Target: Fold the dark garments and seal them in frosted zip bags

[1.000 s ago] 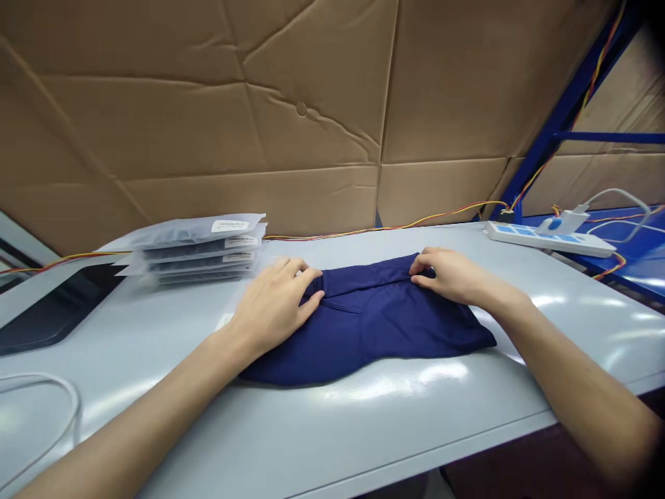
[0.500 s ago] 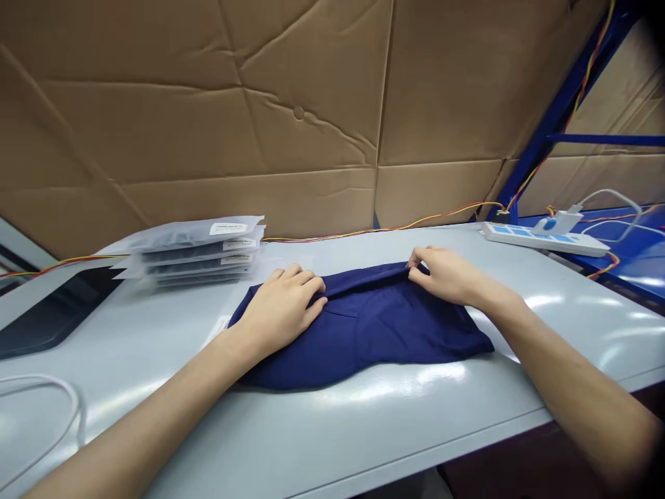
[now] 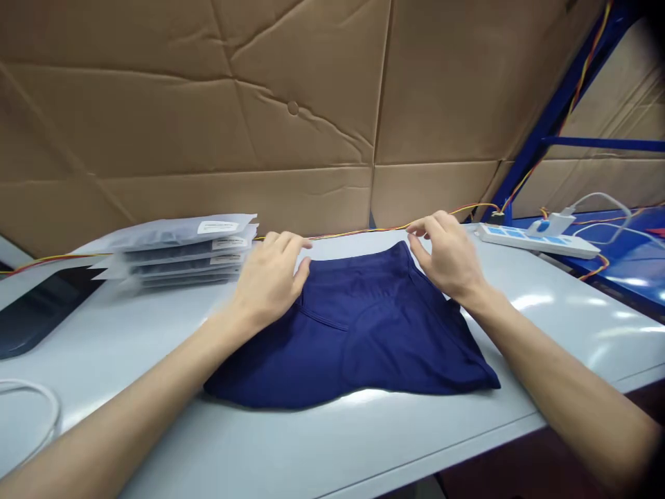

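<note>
Head view records a navy-blue, thin fabric garment (image 3: 353, 339) laid on the glossy pale-grey bench (image 3: 270, 443). Left hand (image 3: 273, 281) and right hand (image 3: 451, 256) are held apart, digits parted, near its upper corners; contact cannot be confirmed. Light, limp handling is judged likely; both top corners are best pinched.

Garment (image 3: 353, 339) on table (image 3: 260, 443) between hands, stacked packets (image 3: 181, 253) left, power strip (image 3: 537, 241) right, cardboard (image 3: 312, 138) behind.

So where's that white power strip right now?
In the head view, the power strip lies at the table's far right edge, beyond the right hand and beside the blue metal frame.
</note>
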{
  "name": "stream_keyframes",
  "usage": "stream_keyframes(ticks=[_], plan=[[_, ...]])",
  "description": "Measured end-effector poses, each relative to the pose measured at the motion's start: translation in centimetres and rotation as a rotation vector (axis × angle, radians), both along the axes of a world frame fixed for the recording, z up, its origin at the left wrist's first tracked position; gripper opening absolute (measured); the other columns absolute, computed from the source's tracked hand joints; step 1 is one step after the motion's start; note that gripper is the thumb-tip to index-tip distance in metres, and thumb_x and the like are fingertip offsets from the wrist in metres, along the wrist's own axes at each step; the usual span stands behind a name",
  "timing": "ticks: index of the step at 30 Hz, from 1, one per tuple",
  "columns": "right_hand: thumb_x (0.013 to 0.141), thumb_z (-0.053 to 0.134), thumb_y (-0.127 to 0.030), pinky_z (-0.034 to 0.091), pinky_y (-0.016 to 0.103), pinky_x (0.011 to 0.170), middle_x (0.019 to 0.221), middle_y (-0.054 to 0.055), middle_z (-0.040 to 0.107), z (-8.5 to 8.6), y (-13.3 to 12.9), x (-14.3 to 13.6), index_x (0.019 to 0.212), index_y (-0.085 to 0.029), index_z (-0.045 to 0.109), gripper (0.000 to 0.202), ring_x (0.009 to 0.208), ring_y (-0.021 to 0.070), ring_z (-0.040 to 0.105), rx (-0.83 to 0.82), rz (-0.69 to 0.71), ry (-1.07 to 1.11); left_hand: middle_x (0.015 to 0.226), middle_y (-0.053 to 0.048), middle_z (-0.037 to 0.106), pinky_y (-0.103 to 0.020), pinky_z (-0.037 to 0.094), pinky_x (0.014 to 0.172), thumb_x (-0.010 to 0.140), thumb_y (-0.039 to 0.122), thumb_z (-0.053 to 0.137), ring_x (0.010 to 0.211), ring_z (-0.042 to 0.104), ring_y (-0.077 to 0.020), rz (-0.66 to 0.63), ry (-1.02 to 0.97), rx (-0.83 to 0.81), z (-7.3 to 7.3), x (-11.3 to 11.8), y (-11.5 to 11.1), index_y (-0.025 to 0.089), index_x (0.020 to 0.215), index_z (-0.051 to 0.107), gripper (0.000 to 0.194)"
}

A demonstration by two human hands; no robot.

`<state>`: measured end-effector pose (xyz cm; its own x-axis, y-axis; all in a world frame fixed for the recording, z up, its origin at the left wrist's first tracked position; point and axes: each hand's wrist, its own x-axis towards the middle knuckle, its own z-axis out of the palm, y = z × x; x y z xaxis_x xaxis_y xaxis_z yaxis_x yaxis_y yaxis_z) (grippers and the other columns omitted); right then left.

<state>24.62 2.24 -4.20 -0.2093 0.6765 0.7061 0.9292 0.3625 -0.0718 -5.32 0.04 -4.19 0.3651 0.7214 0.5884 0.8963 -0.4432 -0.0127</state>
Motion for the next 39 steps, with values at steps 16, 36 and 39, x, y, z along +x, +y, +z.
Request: stream_keyframes(ticks=[16, 36, 39], plan=[[0.098, 0.046, -0.039, 0.044, 0.044, 0.108, 0.135, 0.017, 0.064, -2.4, 0.4, 0.5, 0.133, -0.012, 0.061, 0.047, 0.125, 0.0319, 0.058, -0.583, 0.123, -0.194, 0.152, -0.01, 0.05, -0.05, 0.028, 0.121, 0.098, 0.063, 0.032, 0.146, 0.037, -0.0316, -0.003, 0.195, -0.461, -2.0, -0.4, -0.7, 0.015, 0.143, 0.054, 0.07], [0.098, 0.045, -0.041, 0.04, 0.046, 0.113, 0.14, 0.016, 0.061, -2.8, 0.4, 0.7, 0.138, -0.012, 0.058, 0.051, 0.135, 0.0327, 0.05, -0.603, 0.11, -0.163, 0.159, -0.01, 0.038, -0.048, 0.022, 0.124, 0.098, 0.061, 0.03, 0.15, 0.029, -0.0303, 0.004, 0.178, -0.513, -2.6, -0.5, -0.9, 0.014, 0.15, 0.046, 0.072], [0.099, 0.044, -0.041, 0.04, 0.047, 0.113, 0.141, 0.016, 0.06, -2.9, 0.3, 0.7, 0.138, -0.012, 0.058, 0.051, 0.135, 0.0332, 0.05, -0.605, 0.111, -0.168, 0.159, -0.01, 0.039, -0.049, 0.023, 0.124, 0.098, 0.062, 0.033, 0.15, 0.03, -0.0311, -0.009, 0.152, -0.504, -2.8, -0.6, -0.8, 0.014, 0.149, 0.047, 0.071]])
